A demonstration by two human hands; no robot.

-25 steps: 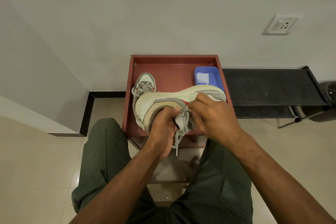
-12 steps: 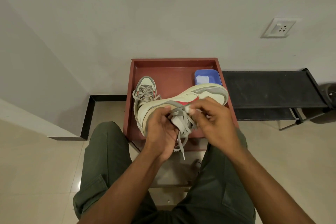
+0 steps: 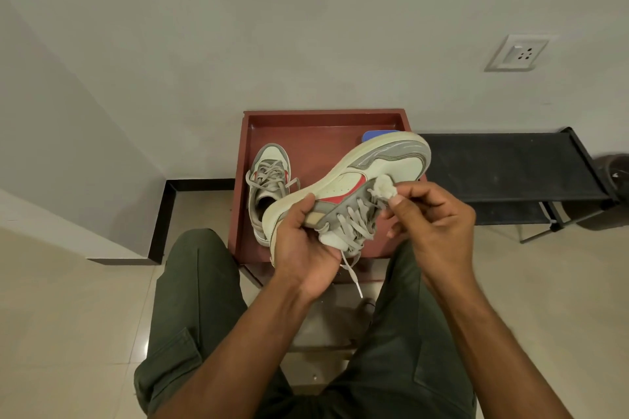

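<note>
In the left half of the red-brown tray [image 3: 323, 143], a second sneaker [image 3: 269, 180] lies with its toe toward the wall. Just right of it, your left hand [image 3: 303, 241] grips the heel end of the held sneaker [image 3: 391, 160], fingers curled round it, thumb on its side. That sneaker hangs tilted above the tray's right half, sole toward the wall, laces [image 3: 350, 224] loose. Your right hand [image 3: 432, 218] pinches a small white wad [image 3: 383, 185] between thumb and fingertips, against the grey side panel. A blue container [image 3: 377, 134] peeks out behind the toe. Farther right stands a black rack [image 3: 503, 167].
</note>
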